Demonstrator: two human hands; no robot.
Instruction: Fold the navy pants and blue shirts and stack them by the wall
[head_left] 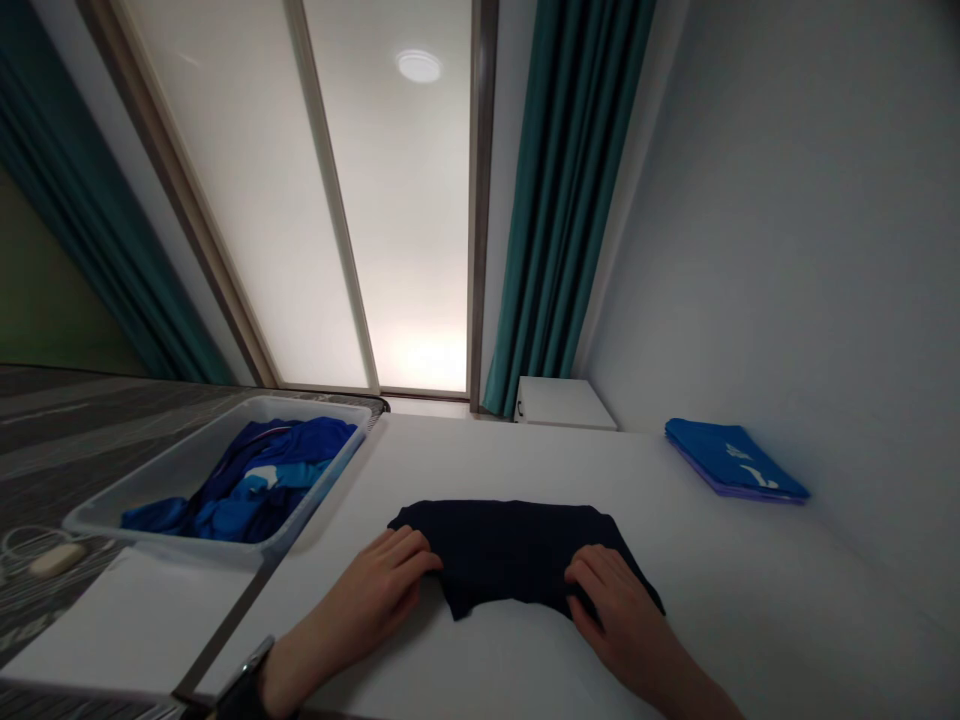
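Note:
A dark navy garment (pixel 517 548) lies folded flat on the white table (pixel 750 600) in front of me. My left hand (pixel 375 590) rests at its left edge, fingers curled against the cloth. At the garment's right front corner, my right hand (pixel 611 605) presses down with fingers together on the fabric. A dark watch band shows on my left wrist.
A grey plastic bin (pixel 187 470) holding several blue garments (pixel 247 480) sits at the left. A folded blue garment stack (pixel 731 458) lies at the right by the wall. A small white cabinet (pixel 562 402), teal curtains (pixel 562 200) and a frosted window are behind.

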